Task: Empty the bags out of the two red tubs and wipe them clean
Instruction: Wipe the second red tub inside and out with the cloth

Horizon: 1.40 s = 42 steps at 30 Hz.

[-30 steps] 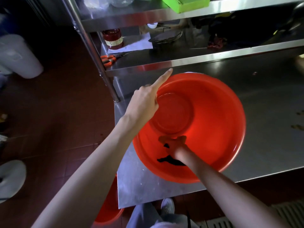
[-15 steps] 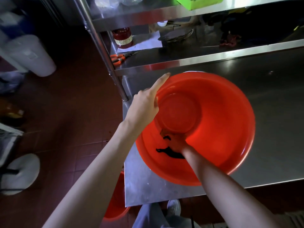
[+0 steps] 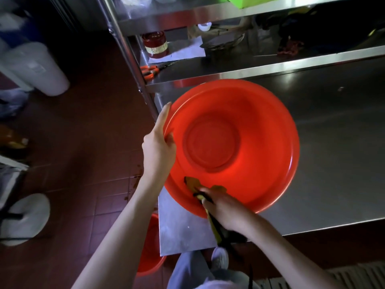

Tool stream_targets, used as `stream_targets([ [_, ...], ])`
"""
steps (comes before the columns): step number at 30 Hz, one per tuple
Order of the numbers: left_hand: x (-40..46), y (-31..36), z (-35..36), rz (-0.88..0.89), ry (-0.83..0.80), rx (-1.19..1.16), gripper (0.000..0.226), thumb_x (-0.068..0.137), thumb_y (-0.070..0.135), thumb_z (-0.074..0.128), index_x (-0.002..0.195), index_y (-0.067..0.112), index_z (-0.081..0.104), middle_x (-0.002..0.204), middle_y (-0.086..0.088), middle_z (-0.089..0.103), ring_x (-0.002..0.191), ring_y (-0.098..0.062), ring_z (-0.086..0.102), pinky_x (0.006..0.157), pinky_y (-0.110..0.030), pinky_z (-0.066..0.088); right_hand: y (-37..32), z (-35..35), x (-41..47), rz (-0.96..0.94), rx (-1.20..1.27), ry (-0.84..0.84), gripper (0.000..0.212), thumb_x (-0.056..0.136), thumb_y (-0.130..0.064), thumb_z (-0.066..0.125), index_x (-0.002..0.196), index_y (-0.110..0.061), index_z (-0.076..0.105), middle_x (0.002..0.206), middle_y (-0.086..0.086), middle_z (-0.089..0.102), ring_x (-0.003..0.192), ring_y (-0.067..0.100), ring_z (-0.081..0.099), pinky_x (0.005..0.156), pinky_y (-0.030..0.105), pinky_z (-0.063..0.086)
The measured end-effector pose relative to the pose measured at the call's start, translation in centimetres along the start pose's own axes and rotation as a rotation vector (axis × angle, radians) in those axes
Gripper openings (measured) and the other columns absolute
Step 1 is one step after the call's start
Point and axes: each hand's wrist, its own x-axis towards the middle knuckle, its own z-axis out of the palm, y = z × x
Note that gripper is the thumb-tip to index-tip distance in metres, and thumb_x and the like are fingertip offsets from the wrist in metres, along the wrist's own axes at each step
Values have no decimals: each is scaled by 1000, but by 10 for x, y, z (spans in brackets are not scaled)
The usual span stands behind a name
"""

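a red tub [image 3: 260, 126] is held on the steel counter [image 3: 337, 163] above red floor tiles [image 3: 83, 159]; left hand [image 3: 158, 142] fingers clasp its rim, right hand [image 3: 223, 205] fingers grip a cloth [image 3: 192, 182].

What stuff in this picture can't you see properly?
- Second red tub, head view: mostly hidden under the steel table and behind the left arm.
- Cloth: partly covered by the right hand, so its full shape is unclear.
- Jar label: too small to read.
- Dark shelf items at upper right: too shadowed to identify.
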Motion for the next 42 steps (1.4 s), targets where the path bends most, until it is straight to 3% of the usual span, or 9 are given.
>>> stream_targets([
  [5,-8,-2,-5,-59,5,0,86,95,-2,56,153,58,35,82,21,62,66,-7,65,75,-18,56,36,9,108,203,99,-127,68,84,-65,64,145,-37,52,144,2,59,131,21,56,104,34,42],
  [10,-27,-17,-4,-60,38,-121,82,96,-3,57,152,55,41,80,23,64,59,-22,61,68,-40,58,60,41,180,194,-8,26,39,97,-12,51,132,-27,57,136,5,61,113,13,55,108,37,41],
  [14,-44,-28,-2,-78,154,-188,80,96,-7,58,154,46,44,100,49,62,61,-3,62,67,-15,53,35,42,151,55,-123,-6,52,107,-34,43,157,-25,35,164,4,35,150,27,34,124,41,17],
  [18,-51,-26,0,-180,229,-263,87,92,-10,56,155,50,41,79,50,56,59,-24,64,64,-27,56,-11,13,55,-95,-88,-165,87,84,-76,55,154,-33,26,132,2,56,126,29,44,110,43,33],
  [21,-68,-20,7,-319,321,-384,81,94,-13,56,161,29,37,75,51,55,64,18,58,67,-5,44,-4,4,3,-201,-338,-163,111,73,-40,81,155,-41,7,132,-1,52,120,30,47,91,46,53],
  [25,-76,-24,25,-587,242,-548,80,96,5,61,161,36,26,108,9,66,87,2,67,89,-38,54,8,-14,-19,-278,-520,57,108,77,4,57,155,-50,4,133,-6,53,118,34,48,71,43,54],
  [31,-5,-2,5,-40,109,-199,99,75,-3,65,162,27,29,155,-1,43,146,-15,36,120,-23,29,23,-39,-41,-178,-598,-53,93,86,-1,56,150,-55,16,130,-6,45,113,27,58,73,36,45],
  [38,64,38,-10,240,-378,76,97,84,-4,60,159,49,31,117,-11,74,76,-15,70,95,-38,58,58,-30,-26,-212,-691,-157,76,86,-26,67,150,-44,29,135,-8,48,134,19,45,102,38,45],
  [42,71,32,-7,228,-343,205,56,93,10,66,147,19,57,111,-6,76,98,-22,73,99,-30,52,41,-27,-8,-91,-440,-359,94,84,-74,60,160,-39,17,166,-1,23,154,23,19,123,39,23],
])
